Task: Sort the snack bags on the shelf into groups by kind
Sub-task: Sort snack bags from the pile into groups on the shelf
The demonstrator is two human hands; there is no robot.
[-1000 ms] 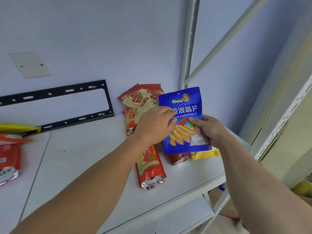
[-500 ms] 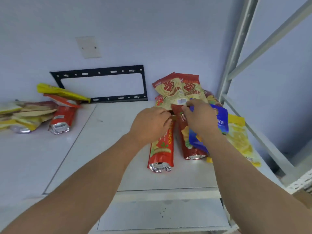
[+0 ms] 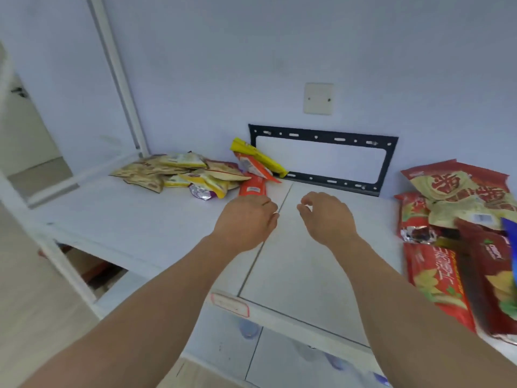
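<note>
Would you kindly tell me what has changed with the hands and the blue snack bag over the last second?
The right hand let go of the blue snack bag, now lying on the right-hand pile. Both hands, the left hand too, moved empty toward the left pile beside the orange-red snack bag. The piles stayed put.

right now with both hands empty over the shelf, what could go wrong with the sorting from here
The red bags at the right lie close to the shelf's front edge; a nudge could tip one off. The left pile is loosely stacked with mixed kinds, so pulling one out with the left hand could scatter the others.
</note>
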